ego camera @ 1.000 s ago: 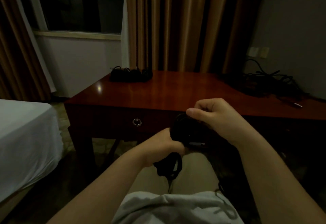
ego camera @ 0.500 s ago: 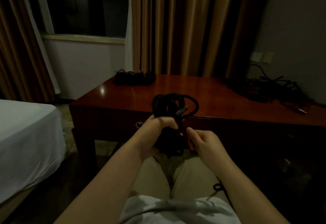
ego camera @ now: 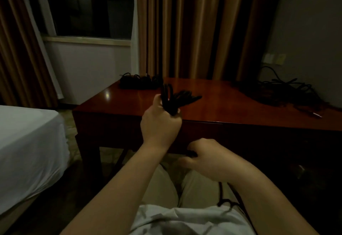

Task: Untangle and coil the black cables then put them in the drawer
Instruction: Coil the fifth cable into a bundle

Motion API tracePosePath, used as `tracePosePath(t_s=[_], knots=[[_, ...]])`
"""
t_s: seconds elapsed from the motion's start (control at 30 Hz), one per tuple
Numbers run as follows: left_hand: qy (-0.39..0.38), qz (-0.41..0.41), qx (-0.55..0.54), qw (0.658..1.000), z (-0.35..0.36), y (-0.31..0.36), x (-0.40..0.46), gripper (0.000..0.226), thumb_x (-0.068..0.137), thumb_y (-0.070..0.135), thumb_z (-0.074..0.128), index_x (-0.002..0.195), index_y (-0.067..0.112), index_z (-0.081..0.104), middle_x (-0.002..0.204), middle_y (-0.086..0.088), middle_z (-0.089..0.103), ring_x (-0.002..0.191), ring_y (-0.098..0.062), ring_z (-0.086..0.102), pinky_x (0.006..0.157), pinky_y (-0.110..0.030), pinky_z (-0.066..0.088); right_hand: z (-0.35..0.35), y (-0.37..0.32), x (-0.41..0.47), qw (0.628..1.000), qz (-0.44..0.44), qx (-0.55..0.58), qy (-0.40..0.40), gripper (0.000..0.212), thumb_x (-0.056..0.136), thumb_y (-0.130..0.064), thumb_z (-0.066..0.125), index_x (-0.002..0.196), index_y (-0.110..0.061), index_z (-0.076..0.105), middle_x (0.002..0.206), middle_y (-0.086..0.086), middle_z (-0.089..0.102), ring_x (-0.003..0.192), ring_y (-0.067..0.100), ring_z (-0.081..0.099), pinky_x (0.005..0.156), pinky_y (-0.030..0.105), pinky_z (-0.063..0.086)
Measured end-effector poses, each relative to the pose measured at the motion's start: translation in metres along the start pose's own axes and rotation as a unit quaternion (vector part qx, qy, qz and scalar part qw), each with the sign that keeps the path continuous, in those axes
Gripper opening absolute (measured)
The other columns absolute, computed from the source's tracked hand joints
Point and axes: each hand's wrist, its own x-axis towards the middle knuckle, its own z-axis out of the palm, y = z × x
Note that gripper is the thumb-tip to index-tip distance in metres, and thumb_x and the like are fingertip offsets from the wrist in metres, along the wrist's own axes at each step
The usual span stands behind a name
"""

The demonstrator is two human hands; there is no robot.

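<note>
My left hand (ego camera: pixel 160 123) grips a coiled bundle of black cable (ego camera: pixel 172 99) and holds it up over the front edge of the wooden desk (ego camera: pixel 222 105). Loops of the bundle stick up and to the right of my fist. Lower down, my right hand (ego camera: pixel 211 160) sits with curled fingers just under the desk's front panel, something dark at its fingertips; what it is stays unclear in the dim light. A tangled pile of black cables (ego camera: pixel 288 94) lies at the desk's right end. Another black cable (ego camera: pixel 221 192) trails over my right thigh.
Coiled black cables (ego camera: pixel 140 82) lie at the desk's back left corner. A bed with a white sheet (ego camera: pixel 27 142) stands to the left. Curtains and a dark window are behind the desk. A wall socket (ego camera: pixel 273 58) is at the far right.
My left hand has lifted the coiled bundle up and forward over the desk edge. My right hand has let go of the bundle and dropped to below the desk front.
</note>
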Motion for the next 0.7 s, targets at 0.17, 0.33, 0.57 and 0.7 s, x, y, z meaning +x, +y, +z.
tracePosePath(t_s=[0.17,0.33,0.57,0.7], knots=[[0.125,-0.292,-0.361,0.877,-0.023,0.01,0.054,0.018,0.084,0.002,0.052,0.069,0.012,0.055,0.068,0.001,0.052,0.064,-0.013,0.052,0.059,-0.027,0.044,0.015,0.021,0.001,0.937,0.085,0.319,0.112,0.023,0.1,-0.029,0.042,0.088,-0.014,0.056,0.054,-0.009,0.048,0.041,-0.001,0.039,0.043,0.015,0.03],[0.17,-0.357,-0.483,0.781,-0.026,0.007,0.059,0.012,0.084,0.005,0.052,0.087,0.006,0.064,0.09,-0.007,0.064,0.083,-0.021,0.065,0.078,-0.034,0.056,0.033,0.009,0.011,0.997,0.073,0.028,0.023,0.041,0.102,-0.039,0.029,0.138,-0.023,0.036,0.125,0.004,0.055,0.114,0.02,0.054,0.092,0.033,0.043],[-0.079,-0.009,0.133,0.988,-0.005,-0.036,0.013,0.026,0.085,0.018,0.059,0.108,0.013,0.048,0.084,-0.005,0.058,0.082,-0.029,0.06,0.069,-0.038,0.05,-0.008,-0.016,-0.006,0.992,-0.008,-0.106,0.07,0.018,0.094,-0.04,0.051,0.095,-0.025,0.061,0.081,-0.008,0.056,0.071,0.008,0.054,0.058,0.022,0.04],[-0.283,-0.077,0.091,0.951,-0.006,-0.033,-0.005,0.05,0.081,0.056,0.061,0.119,0.025,0.052,0.104,0.005,0.06,0.095,-0.016,0.059,0.08,-0.035,0.051,-0.039,0.001,-0.009,0.995,-0.019,-0.029,0.094,0.018,0.088,-0.038,0.06,0.08,-0.022,0.063,0.078,-0.001,0.06,0.065,0.012,0.055,0.054,0.02,0.039]])
